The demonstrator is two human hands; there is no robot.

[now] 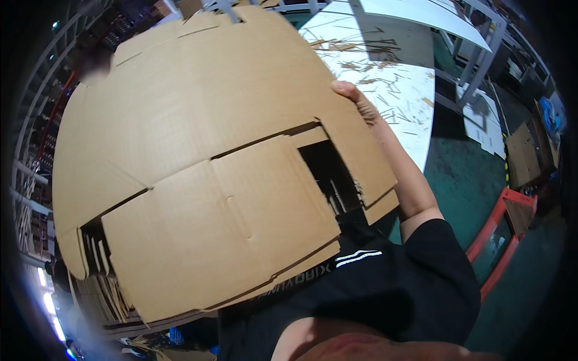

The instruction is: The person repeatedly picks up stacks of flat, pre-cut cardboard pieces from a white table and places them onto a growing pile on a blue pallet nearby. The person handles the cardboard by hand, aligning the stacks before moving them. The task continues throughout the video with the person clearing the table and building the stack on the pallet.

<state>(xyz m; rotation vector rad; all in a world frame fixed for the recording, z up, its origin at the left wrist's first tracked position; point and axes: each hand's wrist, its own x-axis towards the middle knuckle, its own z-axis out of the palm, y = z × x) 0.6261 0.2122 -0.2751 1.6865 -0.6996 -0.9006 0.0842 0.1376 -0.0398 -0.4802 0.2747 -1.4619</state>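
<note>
A large die-cut cardboard sheet [180, 114], brown and creased, spans most of the view, tilted up in front of my body. It has slots and cut-outs, and a wide flap [220, 225] forms its near part. My right hand [355, 102] is closed on the sheet's right edge, thumb on the face towards me, the other fingers hidden behind the board. My left hand does not show; a dark blur lies at the sheet's upper left edge, and I cannot make out what it is.
Beyond the sheet, a white table [415, 90] carries scattered thin cardboard scraps [373, 57]. A red metal frame [500, 234] stands on the green floor at right, with a leaning cardboard piece [522, 153] behind it. Stacked cardboard [105, 298] sits at lower left.
</note>
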